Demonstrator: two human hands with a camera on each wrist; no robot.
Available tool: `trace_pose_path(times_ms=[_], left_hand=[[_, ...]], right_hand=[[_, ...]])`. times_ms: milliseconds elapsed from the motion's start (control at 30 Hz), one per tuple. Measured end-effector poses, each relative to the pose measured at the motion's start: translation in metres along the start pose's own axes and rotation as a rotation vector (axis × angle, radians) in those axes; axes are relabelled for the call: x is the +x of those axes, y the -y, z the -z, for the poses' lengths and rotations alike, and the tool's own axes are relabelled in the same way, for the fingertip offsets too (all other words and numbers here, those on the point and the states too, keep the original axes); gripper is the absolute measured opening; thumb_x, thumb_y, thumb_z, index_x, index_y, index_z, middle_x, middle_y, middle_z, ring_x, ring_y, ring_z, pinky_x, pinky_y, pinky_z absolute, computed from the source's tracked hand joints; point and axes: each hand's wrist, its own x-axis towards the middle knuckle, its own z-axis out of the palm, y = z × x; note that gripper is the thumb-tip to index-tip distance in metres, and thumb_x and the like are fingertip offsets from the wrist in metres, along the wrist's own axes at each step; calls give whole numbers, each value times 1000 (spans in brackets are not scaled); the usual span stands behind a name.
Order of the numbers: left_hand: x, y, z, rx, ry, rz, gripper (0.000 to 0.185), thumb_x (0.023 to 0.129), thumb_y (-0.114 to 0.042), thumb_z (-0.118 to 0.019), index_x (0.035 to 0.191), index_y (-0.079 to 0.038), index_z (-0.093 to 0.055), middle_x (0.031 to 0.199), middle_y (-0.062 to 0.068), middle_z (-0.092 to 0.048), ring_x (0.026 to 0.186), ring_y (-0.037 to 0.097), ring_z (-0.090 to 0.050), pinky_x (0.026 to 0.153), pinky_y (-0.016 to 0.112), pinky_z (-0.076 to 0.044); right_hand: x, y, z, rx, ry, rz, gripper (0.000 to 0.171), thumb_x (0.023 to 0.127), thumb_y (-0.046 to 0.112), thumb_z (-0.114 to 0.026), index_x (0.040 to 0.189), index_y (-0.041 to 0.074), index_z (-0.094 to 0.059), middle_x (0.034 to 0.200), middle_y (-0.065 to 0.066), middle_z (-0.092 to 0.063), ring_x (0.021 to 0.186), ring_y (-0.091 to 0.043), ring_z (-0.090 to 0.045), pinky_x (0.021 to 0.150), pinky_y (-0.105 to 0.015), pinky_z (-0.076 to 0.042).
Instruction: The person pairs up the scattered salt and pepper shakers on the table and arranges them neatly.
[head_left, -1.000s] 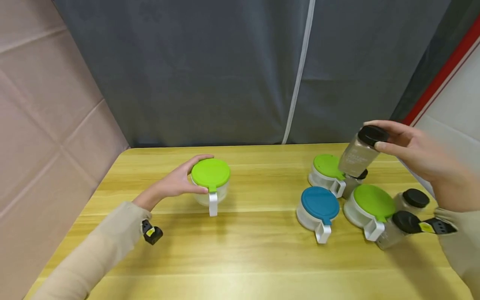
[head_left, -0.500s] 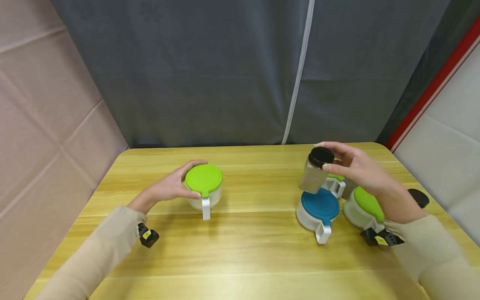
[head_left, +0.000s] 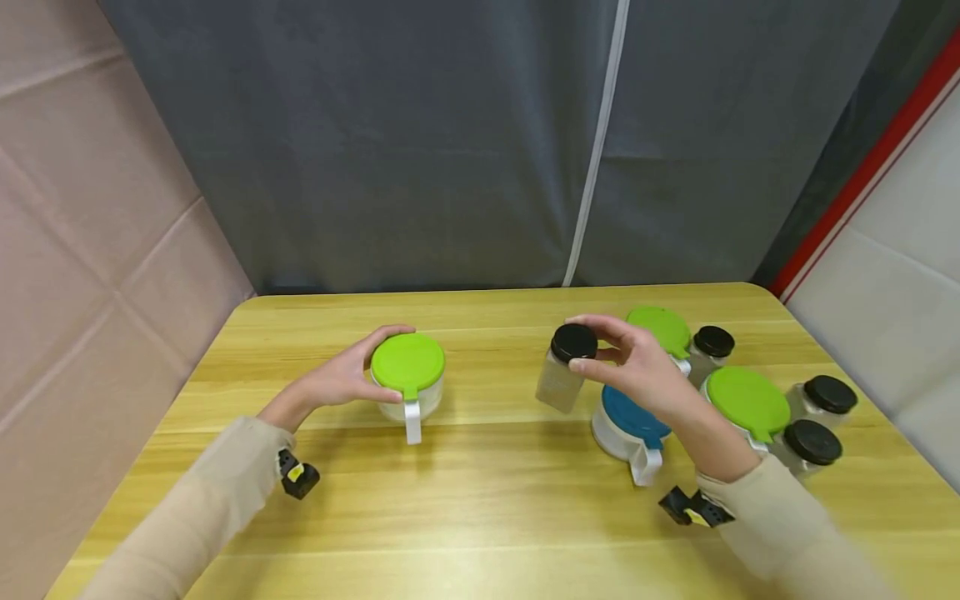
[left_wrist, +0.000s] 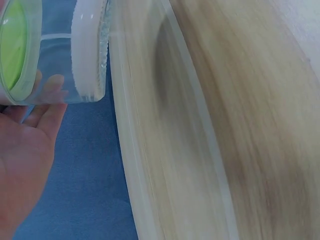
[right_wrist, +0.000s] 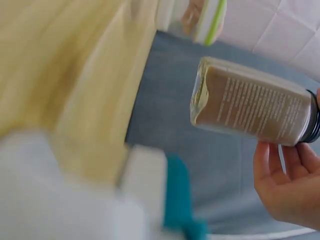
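Observation:
On the left of the head view my left hand [head_left: 337, 383] grips a seasoning jar [head_left: 408, 364] with a green lid and white handle, thumb and fingers around its side near the lid. Its clear body and pale base [left_wrist: 87, 50] show in the left wrist view, with a shadow on the tabletop. My right hand [head_left: 637, 367] holds a spice bottle [head_left: 561, 382] by its black cap, slightly tilted. Brown powder and printed text show on that bottle [right_wrist: 255, 102] in the right wrist view. Under the right hand stands a blue-lidded seasoning jar [head_left: 618, 432], partly covered.
Two more green-lidded jars [head_left: 746, 400] [head_left: 660, 327] stand at the right of the wooden table [head_left: 480, 500]. Beside them are three black-capped spice bottles [head_left: 813, 442] [head_left: 830, 394] [head_left: 712, 342]. A dark curtain [head_left: 412, 150] hangs behind the table's back edge.
My right hand has carried the spice bottle leftward and lower, from above the right-hand group to left of the blue-lidded jar. The left hand has shifted slightly left and nearer with its jar.

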Motion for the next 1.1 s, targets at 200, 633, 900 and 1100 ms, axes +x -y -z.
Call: trace_pose_path(times_ms=[200,633,900,1100], left_hand=[[2,3,-1,3,12,-10,83,72,-12,-74,137,-13,-23,125,9,-39,112,24,-40,94,49,-25],[11,14,-2,-14,7,-4,83,70,-13,-76,136,-20,-26,125,6,-40,111,22,-41,94,46,-26],[19,21,-2,1,-10,-16,83,69,-12,-76,135,-19,-26,124,6,-40,110,22,-41,93,46,-27],[25,27,0,4,-13,-9,83,69,-13,-76,135,-19,-26,126,7,-40,111,22,-41,95,46,-26]], right_hand=[[5,-8,-24,38,-52,-74,45,79,13,-67,120,4,-49,113,-10,-51,96,-22,-51,77,-30,-46],[25,-25,-66,22,-207,-170,48,75,18,-71,117,6,-51,113,-9,-50,102,-21,-46,77,-29,-45],[40,-36,-82,8,-305,-202,48,72,20,-74,113,6,-53,108,-8,-52,99,-19,-47,74,-31,-45],[52,-41,-89,-36,-326,-225,49,71,23,-74,112,7,-53,107,-7,-53,99,-18,-47,73,-31,-45]])
